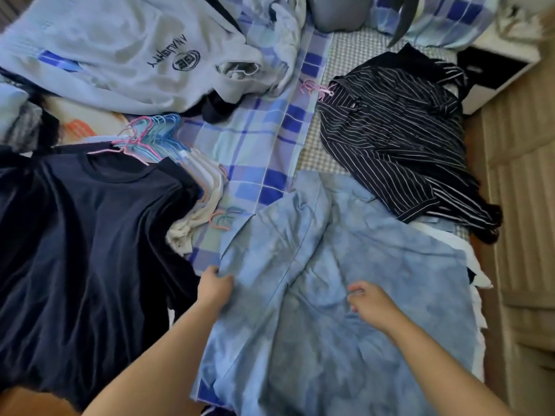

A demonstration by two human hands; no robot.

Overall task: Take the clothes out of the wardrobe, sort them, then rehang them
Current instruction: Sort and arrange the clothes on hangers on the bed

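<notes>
Much of the scene is covered or cut off: the blue-and-white checked bedsheet (255,145) shows only in a strip between the heaps of clothes, and the large navy short-sleeved T-shirt (84,235) runs off the left edge and hides most of the stack beneath it, of which only cream and pale fabric edges (204,187) peek out at its right side. A bunch of thin pink and blue wire hangers (150,133) fans out above the T-shirt's collar, their lower parts buried in that stack, and one more pink hanger hook (318,88) sticks out at the collar of the crumpled black shirt with thin white stripes (399,136), which lies on the right side of the bed near the edge. At the top left sprawls a light grey sweatshirt (120,52), seen upside down; its dark print reads roughly "ANAUGHTY" beside a round emblem whose letters are too blurred to read. In the foreground a mottled light-blue woven garment (330,295) is spread flat on the bed, its lower part cut by the frame and its exact kind hard to tell. The left hand (214,285) grips that garment's left edge, fingers curled round a fold of cloth. The right hand (368,301) rests on the middle of the same garment with fingers bent, and whether they pinch any fabric cannot be told. A white bedside cabinet (501,55) stands at the top right, partly out of view.
</notes>
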